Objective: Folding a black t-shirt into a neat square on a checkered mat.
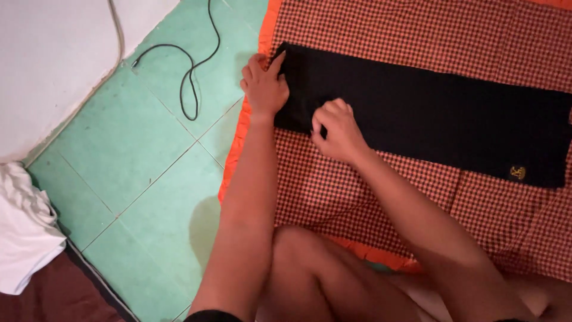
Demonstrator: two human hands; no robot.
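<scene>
A long black cloth (429,113) lies flat across an orange-and-black checked mat (333,185); a small gold emblem (517,173) sits near its right end. My left hand (264,83) rests at the cloth's left end, its index finger touching the far left corner. My right hand (336,128) pinches the cloth's near edge, close to the left end, fingers curled on the fabric.
The mat has an orange border (238,143) and lies on green floor tiles (149,173). A black cable (190,71) loops on the tiles beyond the mat. White cloth (24,232) is bunched at the left edge. My bent knee (310,268) is near the mat's front edge.
</scene>
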